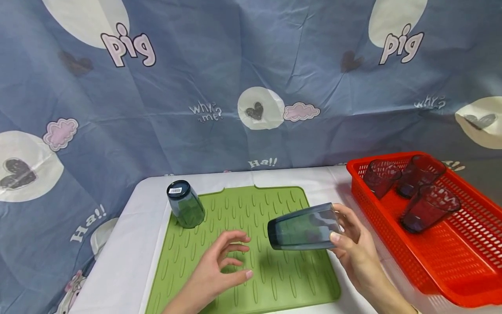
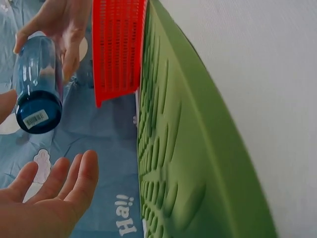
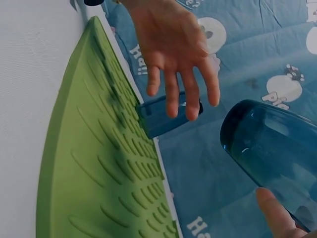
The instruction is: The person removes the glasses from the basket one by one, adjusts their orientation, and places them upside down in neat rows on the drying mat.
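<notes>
Far left of the green drying mat (image 1: 274,279), an upturned blue tumbler (image 1: 185,204) stood base-up, barcode sticker on top. Next across, the left hand (image 1: 219,268) hovered over the mat, fingers apart and loosely bent, holding nothing (the left wrist view showed the palm turned up, empty). Just right of it, the right hand (image 1: 354,248) held a second blue tumbler (image 1: 303,227) on its side above the mat, mouth toward the left hand, thumb and fingers clamped round the base end.

Handling, my read: translucent tinted plastic or thin glass, can't tell which. Looked light and stiff, with smooth walls likely slippery if wet. It tapers toward the base, so a wrap-around grip at mid-body seems safer than a pinch at the rim.

Far right, a red perforated basket (image 1: 462,270) held three more tumblers (image 1: 427,208), leaning, mouths up.

Surface: ribbed mat (probably silicone, should grip) on a white table (image 1: 117,270). Behind, a creased blue cartoon-print cloth (image 1: 251,78) with "pig" lettering hid the rest of the room.
</notes>
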Demonstrator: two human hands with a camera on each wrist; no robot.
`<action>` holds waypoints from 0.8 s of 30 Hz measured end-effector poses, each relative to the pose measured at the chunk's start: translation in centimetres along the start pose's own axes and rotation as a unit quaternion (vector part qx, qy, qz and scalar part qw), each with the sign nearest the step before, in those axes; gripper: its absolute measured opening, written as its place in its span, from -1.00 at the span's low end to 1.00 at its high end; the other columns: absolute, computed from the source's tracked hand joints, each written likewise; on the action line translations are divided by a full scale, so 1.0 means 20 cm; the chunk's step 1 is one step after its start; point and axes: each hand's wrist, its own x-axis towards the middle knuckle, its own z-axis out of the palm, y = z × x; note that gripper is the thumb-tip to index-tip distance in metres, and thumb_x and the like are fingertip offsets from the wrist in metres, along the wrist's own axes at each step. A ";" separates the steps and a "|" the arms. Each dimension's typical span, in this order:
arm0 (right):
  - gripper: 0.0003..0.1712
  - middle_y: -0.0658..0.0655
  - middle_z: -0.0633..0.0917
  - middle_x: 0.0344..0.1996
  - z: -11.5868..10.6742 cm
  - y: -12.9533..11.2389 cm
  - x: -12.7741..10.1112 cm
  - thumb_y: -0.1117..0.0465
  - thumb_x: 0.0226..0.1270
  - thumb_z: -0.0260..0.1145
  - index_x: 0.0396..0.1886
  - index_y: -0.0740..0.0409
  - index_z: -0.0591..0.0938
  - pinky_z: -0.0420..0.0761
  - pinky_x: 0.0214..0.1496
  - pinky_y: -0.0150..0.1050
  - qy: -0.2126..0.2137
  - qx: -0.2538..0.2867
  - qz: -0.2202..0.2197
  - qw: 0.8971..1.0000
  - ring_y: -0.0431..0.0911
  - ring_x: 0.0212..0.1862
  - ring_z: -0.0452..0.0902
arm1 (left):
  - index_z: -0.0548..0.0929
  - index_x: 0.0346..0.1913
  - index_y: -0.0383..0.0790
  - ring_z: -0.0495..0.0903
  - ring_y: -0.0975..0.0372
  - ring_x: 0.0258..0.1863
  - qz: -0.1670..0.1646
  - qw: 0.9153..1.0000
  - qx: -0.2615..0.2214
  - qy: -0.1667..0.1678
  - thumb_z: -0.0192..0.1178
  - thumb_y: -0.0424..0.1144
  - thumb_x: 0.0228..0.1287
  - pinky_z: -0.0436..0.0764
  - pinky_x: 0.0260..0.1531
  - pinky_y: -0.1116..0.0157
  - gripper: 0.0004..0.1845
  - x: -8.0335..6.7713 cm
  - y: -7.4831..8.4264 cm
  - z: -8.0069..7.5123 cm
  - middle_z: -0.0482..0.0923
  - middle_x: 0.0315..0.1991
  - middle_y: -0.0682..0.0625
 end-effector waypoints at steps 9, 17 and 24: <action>-0.41 0.12 0.54 0.04 0.02 0.04 -0.01 0.53 0.23 0.06 0.27 0.12 0.40 0.68 -0.08 -0.22 -0.019 0.009 0.005 1.000 -0.08 -0.02 0.56 | 0.39 0.28 -0.14 0.40 -0.15 0.22 0.034 0.999 -0.035 -0.008 0.44 -0.40 0.08 0.58 0.07 0.16 -0.31 0.00 -0.01 0.03 0.39 0.25 -0.16; -0.42 0.14 0.53 0.03 0.05 0.08 -0.02 0.50 0.22 0.09 0.26 0.13 0.39 0.67 -0.07 -0.20 -0.025 0.021 0.016 0.999 -0.06 -0.01 0.54 | 0.33 0.31 -0.22 0.37 -0.17 0.23 0.038 0.997 -0.071 -0.021 0.42 -0.47 0.07 0.55 0.13 0.14 -0.27 0.01 -0.04 0.04 0.35 0.26 -0.24; -0.44 0.11 0.52 0.05 0.08 0.10 -0.05 0.47 0.25 0.10 0.26 0.12 0.36 0.66 -0.02 -0.15 -0.031 0.025 0.039 0.998 -0.08 0.02 0.53 | 0.27 0.36 -0.21 0.42 -0.05 0.22 0.010 0.993 -0.111 -0.033 0.41 -0.50 0.05 0.54 0.14 0.08 -0.20 0.01 -0.05 0.06 0.28 0.30 -0.23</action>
